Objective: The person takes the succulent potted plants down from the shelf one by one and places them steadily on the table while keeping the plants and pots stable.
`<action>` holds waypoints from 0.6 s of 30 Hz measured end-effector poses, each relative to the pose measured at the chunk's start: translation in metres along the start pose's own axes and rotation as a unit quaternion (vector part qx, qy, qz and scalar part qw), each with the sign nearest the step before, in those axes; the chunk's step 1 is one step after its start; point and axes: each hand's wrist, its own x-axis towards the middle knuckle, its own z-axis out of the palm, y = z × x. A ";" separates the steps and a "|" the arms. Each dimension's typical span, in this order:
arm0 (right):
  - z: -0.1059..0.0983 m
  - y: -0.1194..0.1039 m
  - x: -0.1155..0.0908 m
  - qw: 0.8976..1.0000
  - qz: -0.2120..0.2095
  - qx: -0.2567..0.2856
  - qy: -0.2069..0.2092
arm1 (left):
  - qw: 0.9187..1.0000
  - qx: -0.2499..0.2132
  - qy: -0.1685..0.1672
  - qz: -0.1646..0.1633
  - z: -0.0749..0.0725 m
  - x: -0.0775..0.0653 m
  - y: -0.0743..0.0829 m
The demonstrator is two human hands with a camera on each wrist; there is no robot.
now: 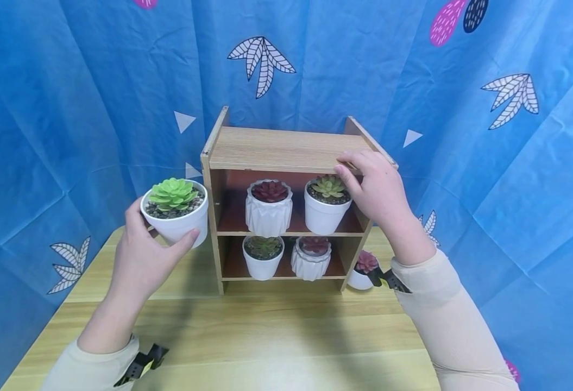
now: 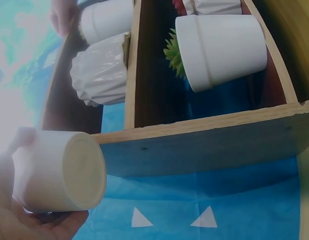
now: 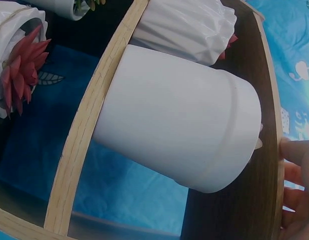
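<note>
Shelf unit in pale wood [image 1: 286,146] is the clock's centre. Around nine o'clock, the left hand [image 1: 144,258] has fingers and thumb wrapped round a smooth white pot with a bright green succulent [image 1: 183,225], lifted just beside the shelf. Right hand [image 1: 379,182] is up at two o'clock, fingers loosely bent against the top board's front edge, holding no pot. Upper tier: fluted white pot with a dark red succulent [image 1: 268,215], then smooth white pot with a yellow-green succulent [image 1: 326,215] at its three o'clock. Lower tier's got two more potted succulents [image 1: 263,267]. White pot with a pinkish-red succulent [image 1: 361,280] stands outside, four o'clock.
</note>
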 end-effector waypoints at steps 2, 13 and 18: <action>0.000 0.000 0.000 1.000 0.000 0.000 0.000 | 1.000 0.000 0.000 -0.001 0.000 0.000 -0.002; 0.000 -0.001 0.000 1.000 0.003 0.000 -0.002 | 1.000 0.005 -0.001 -0.005 0.004 0.002 -0.016; 0.001 0.000 0.000 1.000 0.004 0.000 -0.001 | 1.000 0.007 -0.005 -0.004 0.006 0.003 -0.021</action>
